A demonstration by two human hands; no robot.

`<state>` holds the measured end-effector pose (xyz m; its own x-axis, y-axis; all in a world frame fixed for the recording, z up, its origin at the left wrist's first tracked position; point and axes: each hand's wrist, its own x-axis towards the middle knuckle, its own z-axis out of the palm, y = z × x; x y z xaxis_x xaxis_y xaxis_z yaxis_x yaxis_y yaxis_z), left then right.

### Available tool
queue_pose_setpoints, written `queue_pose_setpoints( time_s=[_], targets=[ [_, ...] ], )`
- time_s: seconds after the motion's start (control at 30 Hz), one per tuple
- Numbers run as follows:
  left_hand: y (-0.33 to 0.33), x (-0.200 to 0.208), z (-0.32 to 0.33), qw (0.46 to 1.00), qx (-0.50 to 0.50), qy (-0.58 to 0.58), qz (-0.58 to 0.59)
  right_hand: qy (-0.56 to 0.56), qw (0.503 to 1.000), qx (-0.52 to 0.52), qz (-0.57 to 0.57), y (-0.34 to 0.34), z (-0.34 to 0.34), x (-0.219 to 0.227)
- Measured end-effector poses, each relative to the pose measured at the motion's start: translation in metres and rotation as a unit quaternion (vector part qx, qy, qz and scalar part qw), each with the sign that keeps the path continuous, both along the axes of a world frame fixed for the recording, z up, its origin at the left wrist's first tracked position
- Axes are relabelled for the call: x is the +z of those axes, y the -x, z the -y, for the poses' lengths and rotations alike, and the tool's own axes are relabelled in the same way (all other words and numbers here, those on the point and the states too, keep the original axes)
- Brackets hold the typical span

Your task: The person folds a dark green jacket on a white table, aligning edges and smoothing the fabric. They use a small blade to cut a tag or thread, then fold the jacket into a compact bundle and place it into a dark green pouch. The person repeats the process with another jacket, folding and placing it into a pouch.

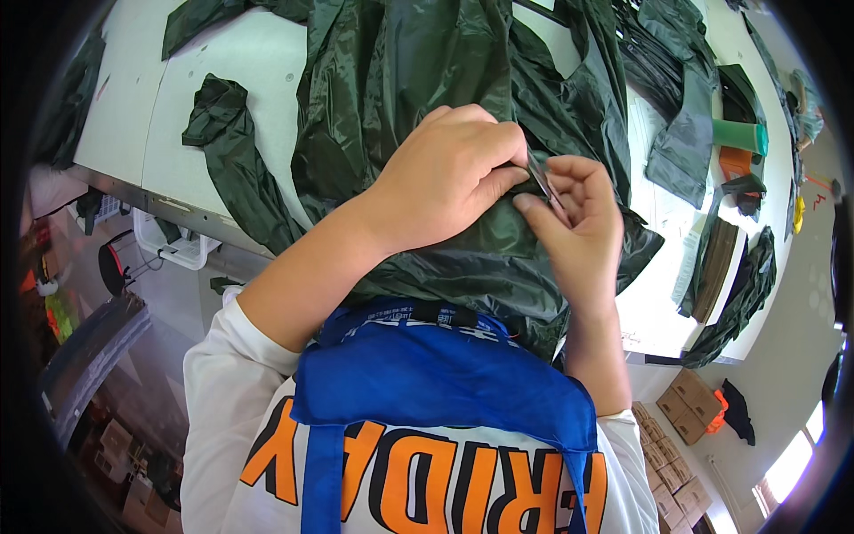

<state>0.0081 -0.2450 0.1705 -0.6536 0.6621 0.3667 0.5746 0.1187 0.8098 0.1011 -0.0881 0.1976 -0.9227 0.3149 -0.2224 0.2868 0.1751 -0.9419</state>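
Observation:
A dark green, shiny rain jacket spreads over the white table and hangs down to my lap, one sleeve lying out to the left. Above its middle, my left hand pinches a bit of the fabric between thumb and fingers. Close beside it, my right hand has its fingers curled round a slim metal tool that looks like thread snips. The tips of the snips lie right by the pinched fabric. Whether they touch a thread is too small to make out.
More dark green garment pieces lie at the right of the white table. Near them are a green cone and a brown stack. A white plastic basket sits below the left edge. Cardboard boxes stand at lower right.

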Motion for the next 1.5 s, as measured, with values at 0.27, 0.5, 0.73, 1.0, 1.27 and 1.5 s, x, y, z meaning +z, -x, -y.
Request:
queue_pose_setpoints(
  time_s=[0.27, 0.5, 0.73, 1.0, 1.27, 1.5],
  targets=[
    [0.013, 0.013, 0.006, 0.967, -0.103, 0.032, 0.233, 0.03, 0.991, 0.06, -0.119, -0.008, -0.002, -0.017],
    [0.003, 0.012, 0.008, 0.919, -0.079, -0.047, 0.382, 0.097, 0.984, 0.109, -0.104, -0.012, -0.014, -0.017],
    [-0.005, 0.023, 0.011, 0.931, -0.046, -0.032, 0.361, -0.34, 0.915, 0.095, -0.194, -0.019, -0.03, 0.014],
    [-0.009, 0.026, 0.009, 0.93, -0.048, -0.039, 0.362, -0.401, 0.865, 0.137, -0.271, -0.014, -0.026, 0.017],
    [-0.011, 0.024, 0.009, 0.933, -0.048, -0.046, 0.353, -0.356, 0.888, 0.132, -0.26, -0.015, -0.026, 0.012],
    [-0.014, 0.016, 0.009, 0.923, -0.047, -0.081, 0.373, -0.03, 0.981, 0.004, -0.193, -0.025, -0.031, -0.003]
  ],
)
